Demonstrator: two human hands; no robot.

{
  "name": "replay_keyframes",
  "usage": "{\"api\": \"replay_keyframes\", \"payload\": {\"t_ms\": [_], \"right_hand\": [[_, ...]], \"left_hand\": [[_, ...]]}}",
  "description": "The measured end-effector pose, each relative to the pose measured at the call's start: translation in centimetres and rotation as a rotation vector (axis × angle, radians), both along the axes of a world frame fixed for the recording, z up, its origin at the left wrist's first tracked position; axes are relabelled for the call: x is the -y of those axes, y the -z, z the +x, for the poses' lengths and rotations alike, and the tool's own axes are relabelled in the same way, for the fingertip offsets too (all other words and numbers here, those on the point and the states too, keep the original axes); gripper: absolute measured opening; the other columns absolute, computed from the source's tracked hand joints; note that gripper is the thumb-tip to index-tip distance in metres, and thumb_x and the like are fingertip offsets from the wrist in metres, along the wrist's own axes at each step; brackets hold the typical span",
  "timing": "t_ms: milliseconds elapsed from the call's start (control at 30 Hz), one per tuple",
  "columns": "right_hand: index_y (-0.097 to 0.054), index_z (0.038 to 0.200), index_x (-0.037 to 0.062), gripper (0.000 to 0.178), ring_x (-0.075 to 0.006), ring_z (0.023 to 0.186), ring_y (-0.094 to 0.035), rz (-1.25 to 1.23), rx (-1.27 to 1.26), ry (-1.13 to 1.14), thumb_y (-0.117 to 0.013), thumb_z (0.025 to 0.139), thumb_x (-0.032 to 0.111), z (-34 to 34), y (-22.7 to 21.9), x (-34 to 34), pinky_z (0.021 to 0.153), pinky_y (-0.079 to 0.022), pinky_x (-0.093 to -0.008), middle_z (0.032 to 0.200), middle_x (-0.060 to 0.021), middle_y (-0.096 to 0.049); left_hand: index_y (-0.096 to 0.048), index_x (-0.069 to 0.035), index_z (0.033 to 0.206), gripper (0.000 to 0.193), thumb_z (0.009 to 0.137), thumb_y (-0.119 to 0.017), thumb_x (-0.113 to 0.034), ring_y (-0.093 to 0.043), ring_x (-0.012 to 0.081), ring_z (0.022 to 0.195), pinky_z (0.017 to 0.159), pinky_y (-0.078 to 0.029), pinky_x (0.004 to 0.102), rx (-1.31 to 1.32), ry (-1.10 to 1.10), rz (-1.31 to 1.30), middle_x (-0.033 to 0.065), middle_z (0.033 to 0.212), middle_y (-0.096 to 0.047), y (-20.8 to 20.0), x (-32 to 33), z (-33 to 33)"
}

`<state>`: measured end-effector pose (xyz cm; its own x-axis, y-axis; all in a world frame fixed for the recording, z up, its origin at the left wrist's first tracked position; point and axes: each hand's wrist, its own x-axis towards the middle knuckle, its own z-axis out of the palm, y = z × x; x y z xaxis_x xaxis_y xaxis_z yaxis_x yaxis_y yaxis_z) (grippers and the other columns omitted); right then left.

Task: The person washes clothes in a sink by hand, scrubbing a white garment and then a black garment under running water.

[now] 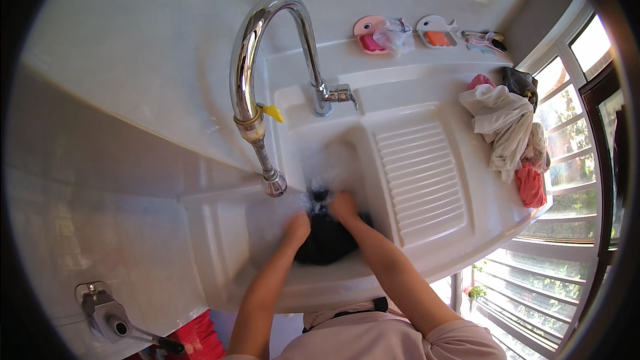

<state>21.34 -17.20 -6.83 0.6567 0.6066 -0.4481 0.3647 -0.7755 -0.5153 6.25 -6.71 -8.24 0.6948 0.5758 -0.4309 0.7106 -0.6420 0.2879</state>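
Observation:
Inside the white sink basin [267, 217] lies a bunched black cloth [327, 243], with a bit of white foam around its far end. My left hand [299, 227] is closed on the cloth's left side. On the other side, my right hand [344, 206] grips it too, a little farther in. The two hands are close together but apart. My fingers are partly hidden by the backs of my hands and the foam. A chrome faucet [241, 70] arches over the basin, its spray head [274, 183] hanging just beyond my left hand.
A ribbed washboard [423, 173] is moulded into the sink's right side. Crumpled white cloth [500, 120] and red cloth [531, 185] lie at the right edge by the window. Two whale-shaped soap dishes [369, 33] sit along the back ledge. A lever fixture [110, 317] is mounted at lower left.

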Motion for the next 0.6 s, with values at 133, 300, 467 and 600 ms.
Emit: {"api": "replay_keyframes", "payload": {"t_ms": [133, 300, 467, 600], "right_hand": [[-0.059, 0.100, 0.0004, 0.027, -0.0363, 0.089, -0.060, 0.334, 0.128, -0.365, -0.050, 0.085, 0.021, 1.4, 9.7, 3.2, 0.075, -0.047, -0.0477, 0.102, -0.0210, -0.060], [-0.057, 0.098, 0.0010, 0.027, -0.0333, 0.092, -0.057, 0.493, -0.028, 0.416, -0.052, 0.083, 0.023, -0.4, 6.4, -1.5, 0.075, -0.048, -0.0430, 0.112, -0.0185, -0.055], [-0.056, 0.094, 0.0037, 0.026, -0.0334, 0.093, -0.056, 0.789, 0.326, 0.030, -0.061, 0.073, 0.018, -4.8, -12.7, 1.1, 0.072, -0.050, -0.0408, 0.114, -0.0147, -0.053], [-0.057, 0.086, 0.0100, 0.026, -0.0236, 0.084, -0.059, 0.781, 0.297, -0.234, -0.069, 0.066, 0.022, -7.5, -17.2, 2.8, 0.058, -0.050, -0.0360, 0.094, -0.0062, -0.053]], "left_hand": [[-0.059, -0.003, 0.100, 0.025, 0.078, -0.059, -0.016, -0.062, 0.0384, 0.084, 0.077, -0.049, 0.0452, 0.297, -0.036, -0.198, 0.0199, 0.096, -0.063, -2.2, 0.0, 3.4], [-0.056, -0.007, 0.110, 0.038, 0.084, -0.056, -0.034, -0.060, 0.0246, 0.097, 0.089, -0.046, 0.0380, 0.956, -1.041, -1.602, 0.0083, 0.105, -0.062, -4.0, 1.4, 5.6], [-0.057, -0.011, 0.109, 0.045, 0.091, -0.046, -0.050, -0.058, 0.0216, 0.096, 0.085, -0.046, 0.0360, 0.990, -0.838, -1.854, 0.0069, 0.106, -0.061, -6.3, 1.0, 6.4], [-0.058, -0.012, 0.107, 0.040, 0.092, -0.046, -0.047, -0.058, 0.0194, 0.094, 0.082, -0.048, 0.0340, 0.877, -0.704, -1.935, 0.0062, 0.103, -0.061, -7.9, 0.8, 6.5]]}}
